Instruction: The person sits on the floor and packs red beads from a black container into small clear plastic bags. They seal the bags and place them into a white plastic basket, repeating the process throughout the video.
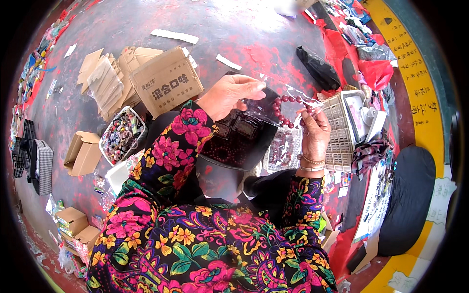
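A string of round dark red beads (277,108) hangs in a loop from my right hand (315,133), whose thumb and fingers are closed on it. Clear crinkled plastic (304,95) shows beside the beads at those fingertips. My left hand (229,96) is raised to the left of the beads, thumb and fingertips pinched together; whatever they hold is too small to make out. Below both hands, in front of my knees, stands a black container (253,158) with many dark red beads inside. Next to it, under my right hand, lies clear packaging (281,155) with more beads.
Flattened cardboard (166,83) is piled ahead on the left. Nearer stand a white basket of mixed small items (122,134) and an open carton (83,154). At right are a slatted beige basket (338,129), a black bag (317,68) and a black cushion (413,200).
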Motion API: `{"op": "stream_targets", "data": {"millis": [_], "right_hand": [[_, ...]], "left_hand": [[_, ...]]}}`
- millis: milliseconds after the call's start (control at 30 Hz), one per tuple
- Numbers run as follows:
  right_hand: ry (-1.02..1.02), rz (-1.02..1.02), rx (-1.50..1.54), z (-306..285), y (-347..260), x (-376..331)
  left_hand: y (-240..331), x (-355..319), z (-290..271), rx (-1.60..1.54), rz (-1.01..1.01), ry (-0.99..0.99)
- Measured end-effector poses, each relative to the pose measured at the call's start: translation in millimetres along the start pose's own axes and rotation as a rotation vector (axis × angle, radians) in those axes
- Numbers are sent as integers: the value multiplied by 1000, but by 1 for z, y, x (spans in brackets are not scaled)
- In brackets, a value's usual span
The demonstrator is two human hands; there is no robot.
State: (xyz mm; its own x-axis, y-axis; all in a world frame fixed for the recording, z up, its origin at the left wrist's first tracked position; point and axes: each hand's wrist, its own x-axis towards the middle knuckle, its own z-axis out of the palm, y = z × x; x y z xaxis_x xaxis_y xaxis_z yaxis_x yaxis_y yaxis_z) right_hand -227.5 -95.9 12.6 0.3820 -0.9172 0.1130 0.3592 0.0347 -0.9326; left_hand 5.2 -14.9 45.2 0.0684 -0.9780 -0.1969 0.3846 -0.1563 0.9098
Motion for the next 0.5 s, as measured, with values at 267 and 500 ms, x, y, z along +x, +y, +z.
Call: {"op": "stream_targets", "data": {"millis": [267, 500], "right_hand": [[91, 20, 72, -1, 8, 2], [106, 21, 178, -9, 11, 5]], "left_hand": [[-23, 12, -11, -50, -1, -80], [-16, 8, -6, -92, -18, -53]]}}
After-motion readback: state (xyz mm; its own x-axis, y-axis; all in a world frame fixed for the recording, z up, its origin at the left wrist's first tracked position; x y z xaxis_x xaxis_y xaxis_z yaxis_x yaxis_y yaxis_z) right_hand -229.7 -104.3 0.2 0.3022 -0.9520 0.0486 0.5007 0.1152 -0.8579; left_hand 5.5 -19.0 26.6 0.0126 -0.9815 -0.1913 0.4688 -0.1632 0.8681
